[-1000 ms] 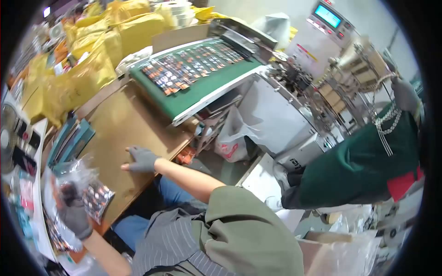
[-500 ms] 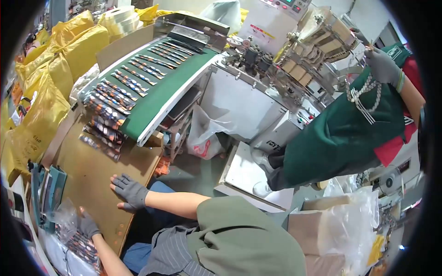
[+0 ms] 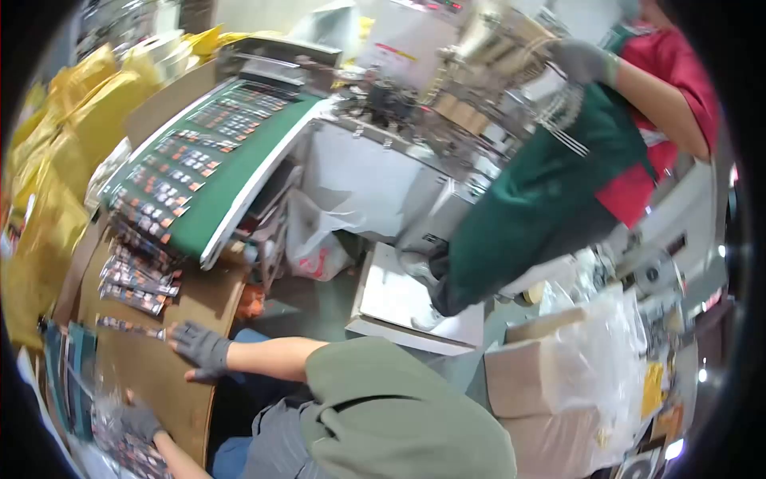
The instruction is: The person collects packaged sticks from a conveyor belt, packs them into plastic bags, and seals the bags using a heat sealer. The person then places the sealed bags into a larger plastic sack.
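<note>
1. One slim patterned packet (image 3: 128, 326) lies on the table (image 3: 148, 363), directly off the fingertips of the right hand (image 3: 203, 351), its near end seemingly touching them through the blur.
2. Its long axis runs away roughly in line with those fingers.
3. The right hand is wide, thumb apart.
4. The left hand (image 3: 142, 421) is farther off, beside bagged packets (image 3: 132, 453); its grip I cannot tell.

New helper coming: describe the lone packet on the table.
Find the green conveyor belt, then the brown table at its end. Between the packet pile and the right hand lies a slim, patterned packet. Unlike the overlapping pile, it lies singly, one end at the fingertips.
</note>
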Available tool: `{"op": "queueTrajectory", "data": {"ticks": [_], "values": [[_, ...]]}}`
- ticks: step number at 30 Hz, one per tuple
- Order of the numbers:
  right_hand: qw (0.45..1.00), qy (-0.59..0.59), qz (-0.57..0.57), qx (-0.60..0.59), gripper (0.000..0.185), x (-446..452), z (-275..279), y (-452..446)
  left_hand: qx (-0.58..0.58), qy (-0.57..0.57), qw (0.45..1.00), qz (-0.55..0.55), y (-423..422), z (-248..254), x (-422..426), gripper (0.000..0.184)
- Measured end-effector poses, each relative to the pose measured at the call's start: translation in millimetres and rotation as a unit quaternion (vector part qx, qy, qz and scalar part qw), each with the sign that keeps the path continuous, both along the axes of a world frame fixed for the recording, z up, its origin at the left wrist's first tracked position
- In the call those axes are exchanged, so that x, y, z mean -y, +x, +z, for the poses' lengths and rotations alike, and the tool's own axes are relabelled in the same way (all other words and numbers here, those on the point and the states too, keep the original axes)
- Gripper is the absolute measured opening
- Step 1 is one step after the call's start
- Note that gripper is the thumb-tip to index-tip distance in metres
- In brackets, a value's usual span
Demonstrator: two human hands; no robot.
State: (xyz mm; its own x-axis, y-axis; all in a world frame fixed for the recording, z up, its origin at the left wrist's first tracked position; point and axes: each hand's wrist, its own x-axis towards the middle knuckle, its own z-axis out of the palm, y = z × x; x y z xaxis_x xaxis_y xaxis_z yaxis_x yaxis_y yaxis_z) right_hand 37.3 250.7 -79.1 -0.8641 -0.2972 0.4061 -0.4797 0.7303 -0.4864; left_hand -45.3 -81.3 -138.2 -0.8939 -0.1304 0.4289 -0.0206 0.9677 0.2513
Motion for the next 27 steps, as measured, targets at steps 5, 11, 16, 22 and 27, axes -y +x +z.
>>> {"op": "queueTrajectory", "data": {"ticks": [5, 11, 16, 22, 27], "values": [[1.000, 0.001, 0.007, 0.013, 0.087, -6, 6, 2, -0.003, -0.031, 0.999, -0.032, -14, 3, 3, 0.057], [1.000, -0.003, 0.015, 0.006, 0.088, -4, 5, -1, -0.041, -0.044, 0.998, -0.006, -15, 1, 4, 0.059], [1.000, 0.002, 0.016, 0.005, 0.088, -6, 8, 2, 0.013, -0.056, 0.998, -0.005, -9, 8, 0, 0.062], [1.000, 0.008, 0.012, 0.004, 0.087, -5, 8, 1, 0.049, 0.019, 0.999, -0.012, -11, 3, -2, 0.064], [1.000, 0.017, 0.012, 0.011, 0.085, -7, 14, 3, 0.021, -0.006, 1.000, -0.014, 12, 44, -27, 0.060]]}}
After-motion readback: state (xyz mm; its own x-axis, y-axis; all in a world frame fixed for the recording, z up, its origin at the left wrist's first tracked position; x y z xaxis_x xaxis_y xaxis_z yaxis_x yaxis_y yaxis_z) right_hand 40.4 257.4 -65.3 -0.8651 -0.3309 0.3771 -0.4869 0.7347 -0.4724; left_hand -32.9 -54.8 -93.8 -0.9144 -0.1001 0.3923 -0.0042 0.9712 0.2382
